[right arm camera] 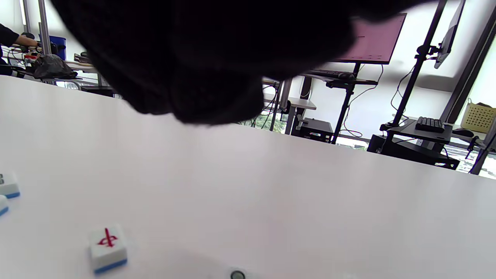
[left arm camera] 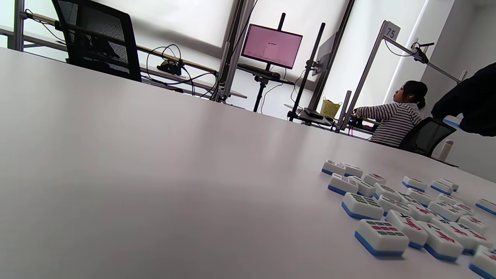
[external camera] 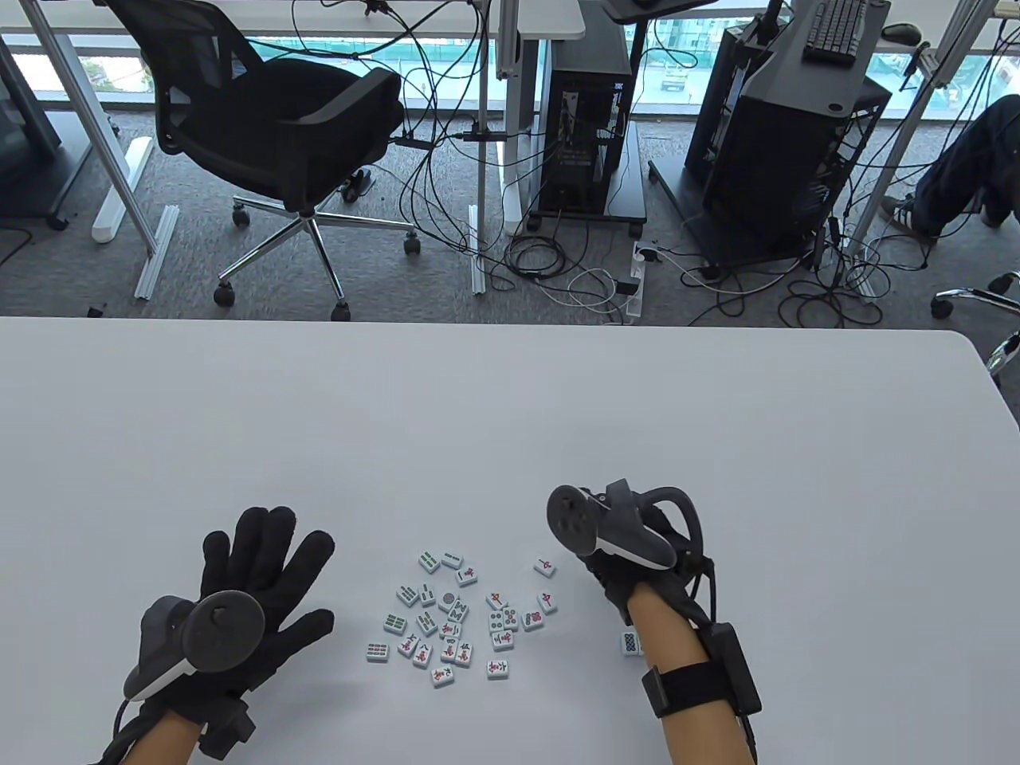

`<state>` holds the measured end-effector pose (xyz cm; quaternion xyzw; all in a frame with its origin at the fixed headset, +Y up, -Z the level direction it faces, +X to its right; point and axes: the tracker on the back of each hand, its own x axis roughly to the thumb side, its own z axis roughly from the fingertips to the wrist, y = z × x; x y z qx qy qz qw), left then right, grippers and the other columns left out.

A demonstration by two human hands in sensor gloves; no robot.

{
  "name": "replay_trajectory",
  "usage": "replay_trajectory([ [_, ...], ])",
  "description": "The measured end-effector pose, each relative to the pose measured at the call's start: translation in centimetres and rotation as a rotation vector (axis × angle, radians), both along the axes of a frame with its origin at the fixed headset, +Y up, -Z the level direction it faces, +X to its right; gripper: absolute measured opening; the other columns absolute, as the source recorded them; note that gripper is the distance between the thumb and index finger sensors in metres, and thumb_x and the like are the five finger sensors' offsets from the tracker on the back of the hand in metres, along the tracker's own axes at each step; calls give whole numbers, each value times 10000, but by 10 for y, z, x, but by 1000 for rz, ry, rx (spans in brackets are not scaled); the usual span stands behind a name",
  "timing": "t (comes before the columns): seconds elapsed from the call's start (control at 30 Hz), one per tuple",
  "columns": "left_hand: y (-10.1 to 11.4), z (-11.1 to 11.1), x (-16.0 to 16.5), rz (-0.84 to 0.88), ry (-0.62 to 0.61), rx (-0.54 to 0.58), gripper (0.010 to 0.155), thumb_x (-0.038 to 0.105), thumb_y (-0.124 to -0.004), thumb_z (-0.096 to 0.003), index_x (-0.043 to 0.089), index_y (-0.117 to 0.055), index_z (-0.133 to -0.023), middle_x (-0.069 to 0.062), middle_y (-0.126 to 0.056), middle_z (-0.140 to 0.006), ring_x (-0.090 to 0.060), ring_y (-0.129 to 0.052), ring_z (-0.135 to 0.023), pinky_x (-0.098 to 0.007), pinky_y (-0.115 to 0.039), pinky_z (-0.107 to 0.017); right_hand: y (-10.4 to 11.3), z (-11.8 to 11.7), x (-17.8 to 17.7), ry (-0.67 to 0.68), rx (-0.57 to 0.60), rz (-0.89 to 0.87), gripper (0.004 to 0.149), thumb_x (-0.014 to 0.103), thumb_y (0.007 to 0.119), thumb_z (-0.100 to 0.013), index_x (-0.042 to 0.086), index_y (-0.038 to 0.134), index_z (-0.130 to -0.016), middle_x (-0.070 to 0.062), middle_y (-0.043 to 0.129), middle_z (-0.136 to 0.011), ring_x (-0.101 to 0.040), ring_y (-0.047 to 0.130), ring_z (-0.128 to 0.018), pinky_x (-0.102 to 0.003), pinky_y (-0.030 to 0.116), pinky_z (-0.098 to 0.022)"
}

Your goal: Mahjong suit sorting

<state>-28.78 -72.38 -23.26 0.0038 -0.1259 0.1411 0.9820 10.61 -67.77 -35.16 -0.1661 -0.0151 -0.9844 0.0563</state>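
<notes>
- My left hand point(external camera: 239, 590) lies flat on the table point(external camera: 510, 414), fingers spread and straight, holding nothing; it sits just left of the tiles
- My right hand point(external camera: 637, 558) is to the right of the tiles; from above the tracker point(external camera: 606, 530) covers the fingers, and the right wrist view shows only a dark blur of glove, so I cannot tell whether those fingers are curled or straight, or whether they hold anything
- The mahjong tiles point(external camera: 450, 617) lie face up in a loose cluster between my 2 hands, near the front edge; green bamboo faces sit mostly on the left and upper side, red character faces lower and to the right, with some dot faces mixed in
- 2 red-marked tiles lie a little apart on the right, one of them point(external camera: 545, 566) just beside my right hand; it also shows in the right wrist view point(right arm camera: 107, 248)
- 1 dot tile point(external camera: 630, 642) lies alone beside my right forearm
- I judge the sorting has hardly begun; the suits are still mingled and no clear rows or groups stand apart
- Next I would pinch 1 tile at the cluster's edge and carry it to a bare patch; the tiles lie close together, so a careless reach could nudge neighbours
</notes>
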Motion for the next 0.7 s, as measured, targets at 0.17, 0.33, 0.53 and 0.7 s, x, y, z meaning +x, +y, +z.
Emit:
replay_trajectory([
  [0.17, 0, 0, 0, -3, 2, -9, 784, 801, -531, -444, 561, -185, -1105, 245, 124, -1155, -86, 165, -1126, -437, 82, -804, -35, -3, 19, -13, -48, 148, 575, 363, 895, -365, 88, 797, -861, -7, 976, -408, -101, 898, -127, -264, 820, -109],
  [0.33, 0, 0, 0, -6, 6, -14, 784, 801, -530, -443, 561, -185, -1105, 247, 124, -1155, -85, 165, -1126, -436, 84, -803, -66, -5, 23, -13, -94, 209, 562, 358, 894, -365, 98, 804, -854, -9, 975, -408, -100, 897, -124, -263, 819, -106],
  [0.53, 1, -1, -1, -5, 11, -22, 782, 800, -531, -445, 560, -187, -1105, 246, 122, -1155, -85, 165, -1126, -436, 85, -803, -77, -5, 20, -13, -107, 259, 543, 353, 886, -372, 114, 809, -853, -7, 974, -412, -96, 893, -123, -260, 816, -103],
  [0.7, 1, -1, 0, -10, 10, -25, 784, 800, -532, -444, 560, -187, -1105, 246, 123, -1155, -86, 165, -1126, -437, 85, -803, -84, -5, 20, -28, -124, 274, 525, 355, 867, -388, 133, 805, -860, -2, 970, -420, -98, 893, -127, -261, 816, -106],
])
